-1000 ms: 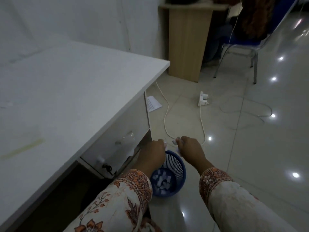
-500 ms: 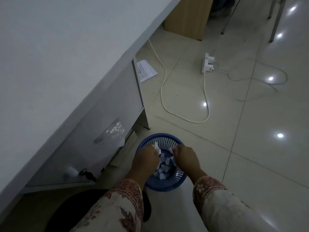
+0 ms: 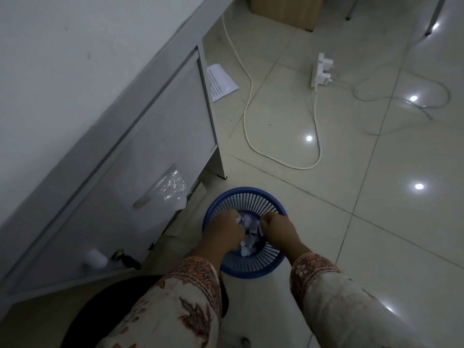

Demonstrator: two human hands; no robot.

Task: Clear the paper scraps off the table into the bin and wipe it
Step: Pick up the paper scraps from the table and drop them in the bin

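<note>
A round blue mesh bin (image 3: 251, 194) stands on the tiled floor beside the white table (image 3: 75, 59). White paper scraps (image 3: 248, 242) lie piled inside it. Both of my hands are lowered into the bin's mouth, side by side. My left hand (image 3: 222, 231) has curled fingers with a white scrap at its fingertips. My right hand (image 3: 277, 229) is curled too, a scrap showing just under its fingers. The tabletop appears only as a bare white slope at the upper left.
The table's drawer unit (image 3: 150, 159), with a key in its lock, stands left of the bin. A printed sheet (image 3: 221, 82), a white cable (image 3: 247, 116) and a power strip (image 3: 322, 70) lie on the floor beyond. A black seat (image 3: 100, 310) is under me.
My head tilted down and my hands dropped from above the bin's rim into its mouth, carrying scraps. The pile of scraps inside now looks higher between my hands.
</note>
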